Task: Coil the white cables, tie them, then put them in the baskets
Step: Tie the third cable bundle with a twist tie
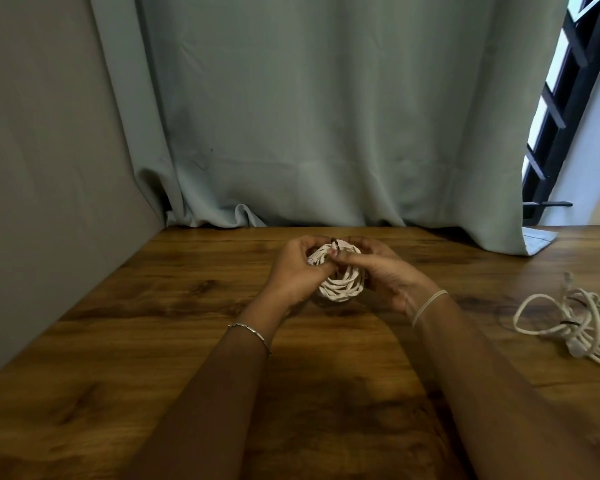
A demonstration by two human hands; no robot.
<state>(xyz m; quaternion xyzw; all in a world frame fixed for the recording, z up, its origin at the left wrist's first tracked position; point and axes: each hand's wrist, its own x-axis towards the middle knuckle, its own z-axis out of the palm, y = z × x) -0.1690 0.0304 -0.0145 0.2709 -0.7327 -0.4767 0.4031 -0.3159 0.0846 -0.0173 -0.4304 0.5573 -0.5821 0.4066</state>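
Note:
A coiled white cable (340,289) is held upright just above the wooden table (153,323), between both hands. My left hand (297,275) grips the coil's left side, with a plug end sticking out by the thumb. My right hand (381,271) holds the right side, its fingers pinching a thin dark tie (335,245) at the top of the coil. A second white cable (568,327) lies loose and tangled at the table's right edge. No basket is in view.
A grey-green curtain (326,133) hangs along the table's far edge, its hem resting on the wood. A grey wall (49,168) borders the left side. A dark window grille (561,116) shows at the upper right.

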